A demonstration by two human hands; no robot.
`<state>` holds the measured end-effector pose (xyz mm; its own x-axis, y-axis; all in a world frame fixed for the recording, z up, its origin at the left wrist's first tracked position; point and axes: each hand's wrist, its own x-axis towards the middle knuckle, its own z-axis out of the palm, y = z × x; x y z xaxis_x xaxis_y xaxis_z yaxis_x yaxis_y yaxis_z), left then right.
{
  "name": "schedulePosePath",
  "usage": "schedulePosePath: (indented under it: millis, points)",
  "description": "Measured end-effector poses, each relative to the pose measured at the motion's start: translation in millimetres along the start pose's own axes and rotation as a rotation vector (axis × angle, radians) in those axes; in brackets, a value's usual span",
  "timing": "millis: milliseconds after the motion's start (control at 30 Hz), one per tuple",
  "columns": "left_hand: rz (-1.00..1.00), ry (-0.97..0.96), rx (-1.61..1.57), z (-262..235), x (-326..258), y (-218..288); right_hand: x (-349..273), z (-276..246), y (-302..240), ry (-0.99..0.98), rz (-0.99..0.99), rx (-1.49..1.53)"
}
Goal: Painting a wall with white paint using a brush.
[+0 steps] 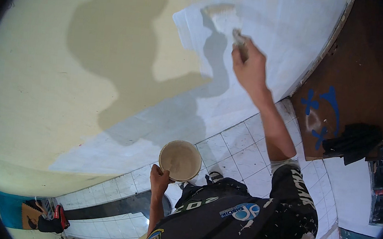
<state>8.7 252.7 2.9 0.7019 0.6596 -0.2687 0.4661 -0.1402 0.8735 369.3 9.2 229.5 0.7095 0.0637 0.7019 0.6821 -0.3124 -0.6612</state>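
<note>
Whitish brush (224,17) clasped in right grip (249,60) at far wall (34,81); bucket (190,158) pinched by near-left rim in left grip (160,179), liable to tip with any slackening.

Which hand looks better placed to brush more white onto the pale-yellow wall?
The right hand, I'd judge: it grips the wide, flat, white-coated paintbrush up at the wall, near where white meets yellow. The left hand is lower, occupied holding the round beige tub at its rim.

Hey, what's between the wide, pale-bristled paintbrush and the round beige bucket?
In the head view, just the pale-yellow wall, mostly coated white along that stretch, with the person's dark shadow across it.
</note>
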Motion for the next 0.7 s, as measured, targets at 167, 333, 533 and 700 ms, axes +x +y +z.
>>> schedulePosePath:
  millis: [167,333,533,700]
  points:
    - [0.040,-0.001,0.016,-5,7,-26,-135,78,129,-0.127,-0.014,-0.182]
    - [-0.042,-0.015,-0.066,-2,-12,16,-239,82,201,-0.485,0.319,-0.326]
    - [-0.018,-0.019,0.011,0,-9,21,-161,82,131,-0.485,0.358,-0.273]
    - [0.054,0.028,0.117,1,12,-19,-69,40,30,-0.296,0.181,-0.076]
